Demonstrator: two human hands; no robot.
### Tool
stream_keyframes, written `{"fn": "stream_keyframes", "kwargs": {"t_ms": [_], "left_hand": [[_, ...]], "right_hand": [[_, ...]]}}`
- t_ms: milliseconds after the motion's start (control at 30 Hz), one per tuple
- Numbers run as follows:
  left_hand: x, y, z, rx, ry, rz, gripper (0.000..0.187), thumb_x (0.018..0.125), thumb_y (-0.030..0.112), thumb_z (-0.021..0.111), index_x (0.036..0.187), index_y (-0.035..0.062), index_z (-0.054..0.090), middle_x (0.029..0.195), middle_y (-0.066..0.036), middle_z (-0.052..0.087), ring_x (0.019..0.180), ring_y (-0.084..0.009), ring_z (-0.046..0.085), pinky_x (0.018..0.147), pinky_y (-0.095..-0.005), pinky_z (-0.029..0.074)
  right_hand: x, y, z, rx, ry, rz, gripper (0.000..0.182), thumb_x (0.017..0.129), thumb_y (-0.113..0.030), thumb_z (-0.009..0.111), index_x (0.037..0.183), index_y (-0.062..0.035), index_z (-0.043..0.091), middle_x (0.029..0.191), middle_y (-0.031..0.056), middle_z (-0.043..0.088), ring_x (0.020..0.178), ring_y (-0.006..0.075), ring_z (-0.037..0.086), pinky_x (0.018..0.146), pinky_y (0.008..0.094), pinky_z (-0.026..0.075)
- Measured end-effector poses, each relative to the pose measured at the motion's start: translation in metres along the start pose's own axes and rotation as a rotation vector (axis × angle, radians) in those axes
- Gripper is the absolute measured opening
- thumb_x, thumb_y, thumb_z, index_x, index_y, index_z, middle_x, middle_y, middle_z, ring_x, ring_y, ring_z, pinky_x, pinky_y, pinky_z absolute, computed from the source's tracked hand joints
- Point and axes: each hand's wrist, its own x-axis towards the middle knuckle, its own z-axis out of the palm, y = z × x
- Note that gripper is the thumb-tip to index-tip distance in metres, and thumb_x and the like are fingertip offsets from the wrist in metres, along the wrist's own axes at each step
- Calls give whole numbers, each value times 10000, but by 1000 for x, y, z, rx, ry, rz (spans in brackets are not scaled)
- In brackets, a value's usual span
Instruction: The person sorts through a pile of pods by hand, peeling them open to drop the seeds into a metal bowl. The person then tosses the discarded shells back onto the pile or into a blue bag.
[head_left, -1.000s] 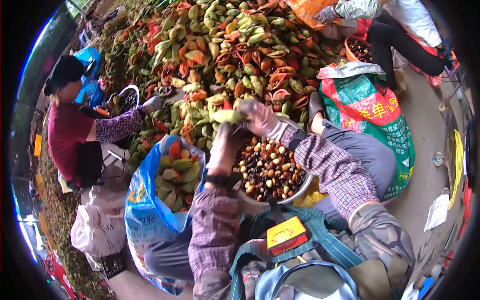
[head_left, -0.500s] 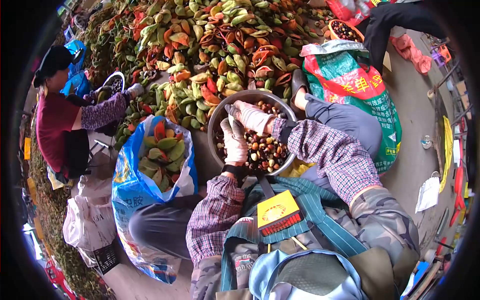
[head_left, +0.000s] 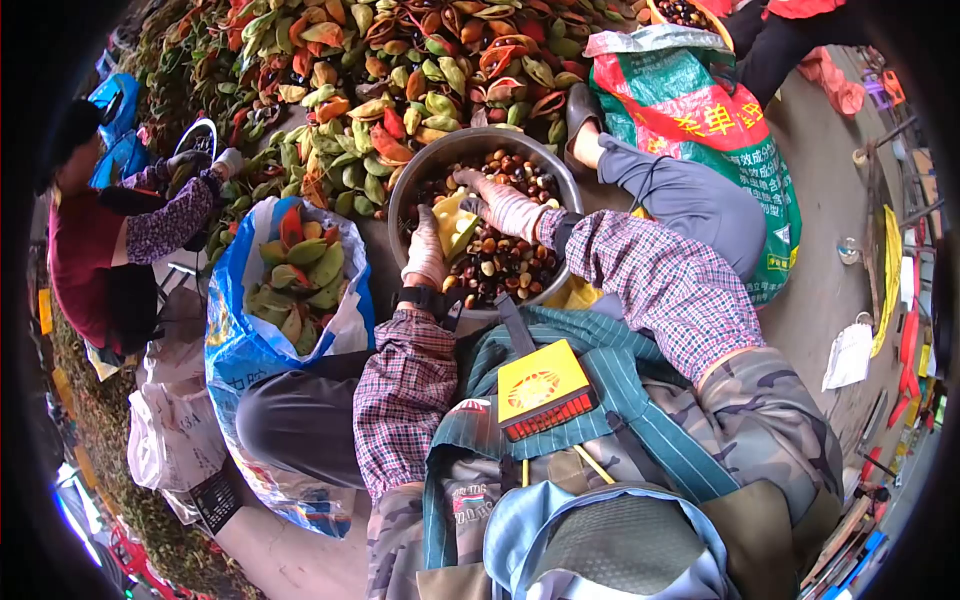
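Both my gloved hands are over a metal basin point(head_left: 402, 190) that holds many brown, dark and pale seeds point(head_left: 525, 262). A split seed pod point(head_left: 453, 226), pale yellow inside with a green edge, is between them. My left hand point(head_left: 426, 252) grips the pod from the left, fingers pointing up. From the right, my right hand point(head_left: 508, 208) has its fingers closed at the pod's upper edge; one digit has a dark tip. The side of the pod under my fingers is hidden.
A large heap of green and red pods point(head_left: 420, 70) lies beyond the basin. At left stands a blue-white sack point(head_left: 228, 335) of pods; at right, a green-red sack point(head_left: 715, 130). Another person point(head_left: 90, 250) sits at far left. An orange-rimmed basin point(head_left: 722, 28) is at upper right.
My hands have moved apart, and the pod between them now shows its pale yellow inside. The whole view has shifted, so the basin appears higher and slightly further left.
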Motion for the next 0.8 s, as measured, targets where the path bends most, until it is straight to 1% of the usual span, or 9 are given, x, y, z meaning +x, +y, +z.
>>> {"fn": "stream_keyframes", "kwargs": {"t_ms": [33, 133, 167, 200, 433, 567, 667, 767, 800], "left_hand": [[8, -6, -5, 155, -16, 63, 645, 876, 627, 431, 1212, 86, 528, 1102, -93, 612, 933, -243, 611, 790, -364, 515], [21, -17, -11, 485, -8, 275, 644, 870, 631, 441, 1267, 128, 503, 1112, -95, 599, 949, -214, 598, 749, -323, 515], [21, -19, -9, 476, -15, 298, 641, 870, 629, 446, 1278, 137, 498, 1116, -96, 596, 952, -210, 596, 742, -316, 517], [5, -5, 5, 560, -13, 237, 567, 936, 482, 424, 1329, 74, 446, 1247, -167, 547, 1128, -251, 536, 933, -344, 418], [-10, 5, 19, 748, 0, 199, 614, 922, 569, 363, 1392, 174, 384, 1295, -219, 504, 1181, -332, 509, 979, -365, 387], [11, -14, 13, 439, -28, -122, 642, 916, 587, 370, 1388, 152, 385, 1253, -158, 545, 1089, -267, 559, 885, -336, 457], [8, -24, 22, 121, 30, -37, 661, 795, 577, 603, 1118, 2, 562, 1015, -143, 619, 830, -240, 624, 625, -350, 540], [-14, 8, 30, 371, 10, -222, 587, 919, 561, 390, 1322, 141, 471, 1206, -87, 575, 1000, -197, 582, 834, -304, 475], [-2, -4, 19, 493, -39, -142, 582, 927, 543, 371, 1324, 129, 467, 1213, -90, 571, 1026, -205, 570, 862, -316, 458]], "right_hand": [[4, -2, -8, -166, -12, -161, 523, 869, -331, 618, 1289, -69, 445, 1272, 185, 490, 1188, 329, 476, 989, 383, 388], [5, -30, -18, -396, -305, 34, 742, 718, -414, 731, 1301, -71, 426, 1337, 206, 419, 1188, 359, 471, 1003, 402, 387], [6, -34, -18, -410, -325, 61, 761, 701, -401, 737, 1306, -70, 415, 1344, 214, 407, 1191, 361, 468, 1003, 401, 389], [7, -38, -17, -423, -346, 86, 781, 684, -389, 743, 1312, -69, 404, 1351, 223, 395, 1194, 363, 465, 1003, 400, 391], [11, -20, 7, -380, -364, 101, 814, 649, -193, 736, 1360, -102, 351, 1339, 216, 409, 1190, 358, 482, 989, 381, 412], [6, -23, 6, -353, -335, 70, 823, 632, -106, 736, 1362, -97, 358, 1349, 209, 403, 1195, 339, 482, 991, 370, 413], [5, -5, 13, -207, -318, -2, 797, 642, -77, 711, 1358, -94, 360, 1305, 208, 453, 1187, 326, 491, 969, 372, 431], [5, -28, -7, 86, -576, 325, 791, 652, -114, 709, 1358, -74, 353, 1287, 209, 474, 1215, 321, 466, 993, 366, 408], [5, -27, -5, -10, -555, 200, 828, 664, -225, 739, 1366, -59, 331, 1314, 207, 450, 1236, 313, 445, 1027, 363, 371]]}}
